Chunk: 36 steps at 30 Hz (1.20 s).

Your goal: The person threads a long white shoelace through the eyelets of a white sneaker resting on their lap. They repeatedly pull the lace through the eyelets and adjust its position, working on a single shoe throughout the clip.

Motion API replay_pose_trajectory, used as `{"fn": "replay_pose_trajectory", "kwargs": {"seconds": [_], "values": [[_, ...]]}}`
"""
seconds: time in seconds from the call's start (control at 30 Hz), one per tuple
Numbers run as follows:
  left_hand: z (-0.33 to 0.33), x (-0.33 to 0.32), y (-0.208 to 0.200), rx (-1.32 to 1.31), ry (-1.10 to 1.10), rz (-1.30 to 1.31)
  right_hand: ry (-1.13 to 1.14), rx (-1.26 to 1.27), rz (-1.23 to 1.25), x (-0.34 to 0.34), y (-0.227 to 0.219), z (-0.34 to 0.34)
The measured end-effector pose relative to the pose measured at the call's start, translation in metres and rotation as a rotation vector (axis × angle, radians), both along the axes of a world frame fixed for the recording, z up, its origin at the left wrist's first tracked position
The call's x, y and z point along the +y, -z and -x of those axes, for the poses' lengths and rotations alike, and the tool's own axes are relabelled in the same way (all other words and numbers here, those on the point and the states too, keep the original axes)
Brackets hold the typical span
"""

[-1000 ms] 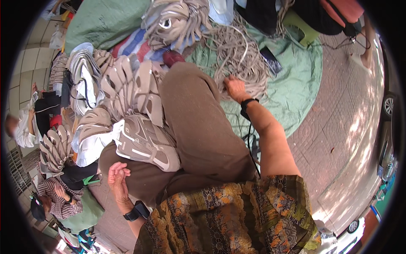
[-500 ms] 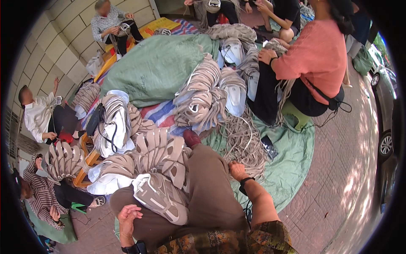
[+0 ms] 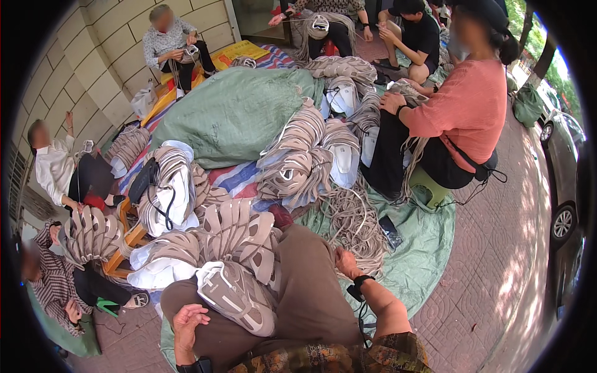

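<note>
A beige-and-white shoe upper (image 3: 239, 297) lies across my thighs, its opening facing left. My left hand (image 3: 188, 324) is beside it over my left knee, fingers loosely curled and apart, with nothing visible in them. Past my right knee, my right hand (image 3: 348, 263) is closed at the near edge of a tangled heap of beige shoelaces (image 3: 360, 227). A pale lace runs down through the heap toward its fingers; the fingertips are partly hidden. In front of my left leg, a row of beige uppers (image 3: 227, 227) is stacked like a fan.
Further bundles of uppers (image 3: 301, 133) surround a large green sack (image 3: 224, 115). A dark packet (image 3: 390, 233) lies on the green sheet (image 3: 429, 248). At the right, a person in a coral top (image 3: 466, 105) sits close by; several others sit around. A wooden stool (image 3: 129, 245) stands left.
The view has shifted, showing more of the far side. My right hand remains at the shoelace heap and my left beside the shoe upper; little else has moved.
</note>
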<state>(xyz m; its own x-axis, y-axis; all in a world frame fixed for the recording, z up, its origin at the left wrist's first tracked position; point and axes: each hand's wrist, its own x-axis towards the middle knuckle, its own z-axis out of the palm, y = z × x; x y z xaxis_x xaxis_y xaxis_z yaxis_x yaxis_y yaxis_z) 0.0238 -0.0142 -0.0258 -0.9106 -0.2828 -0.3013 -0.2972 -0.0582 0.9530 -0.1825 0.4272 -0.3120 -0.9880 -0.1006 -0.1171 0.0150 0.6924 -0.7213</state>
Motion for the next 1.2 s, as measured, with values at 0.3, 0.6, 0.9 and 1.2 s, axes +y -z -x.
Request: {"fn": "replay_pose_trajectory", "kwargs": {"seconds": [0.3,0.6,0.9,1.2], "values": [[0.0,-0.001,-0.002,0.03,0.026,-0.025,-0.002,-0.064,0.609,-0.009,-0.081,0.018],[0.011,0.053,-0.065,0.219,0.216,0.412,-0.222,0.226,0.627,-0.025,-0.347,-0.032],[0.025,0.122,-0.145,0.561,0.601,0.505,-0.844,0.232,0.625,-0.109,-0.436,-0.11],[0.014,0.126,-0.131,0.516,0.683,0.135,-1.064,0.219,0.576,-0.127,-0.462,-0.125]]}}
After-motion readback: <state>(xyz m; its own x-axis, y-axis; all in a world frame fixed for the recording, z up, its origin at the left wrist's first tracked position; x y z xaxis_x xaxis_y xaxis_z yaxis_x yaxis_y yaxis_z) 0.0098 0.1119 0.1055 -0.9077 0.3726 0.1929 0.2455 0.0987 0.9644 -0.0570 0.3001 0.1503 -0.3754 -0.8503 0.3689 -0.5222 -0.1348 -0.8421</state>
